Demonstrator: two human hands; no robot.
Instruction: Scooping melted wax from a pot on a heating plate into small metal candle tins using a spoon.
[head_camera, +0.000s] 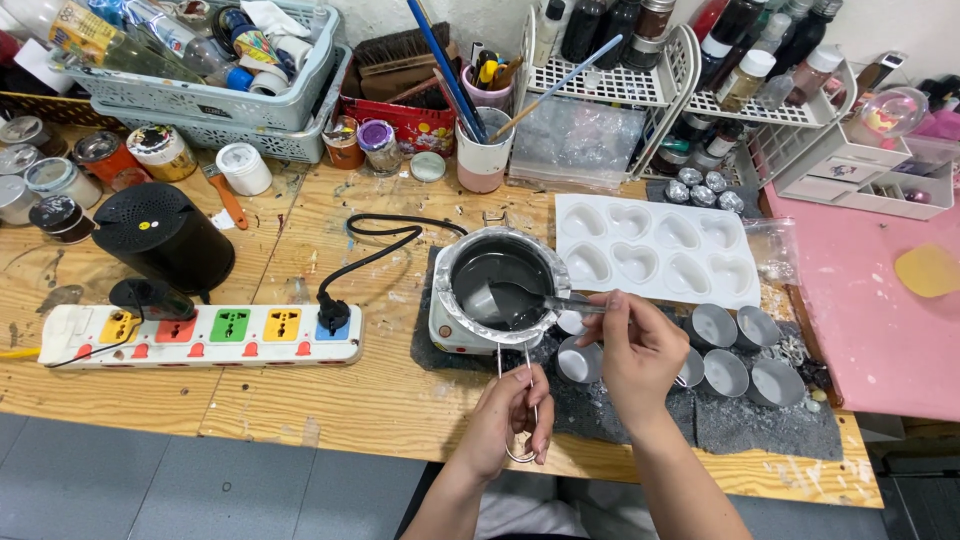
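the left hand (512, 415) is closed around the wire handle (518, 385) of the small foil-lined melting pot (497, 290), near the front edge of the wooden table (330, 400). the pot sits on a white warmer on a dark mat (760, 425), filled with dark grey liquid. the right hand (640, 350) pinches the stem of a metal spoon (540, 300), fingers pressed together, the bowl resting inside the pot over the liquid. just right of the pot, a cluster of small metal cups (725, 345) crowds the mat, one partly under the right hand. behind them lies a white heart-shaped mould tray (655, 250), close to the pot's rim. to the left, a power strip (205, 335) with a black plug lies near the warmer, leaving bare wood only along the table's front edge.
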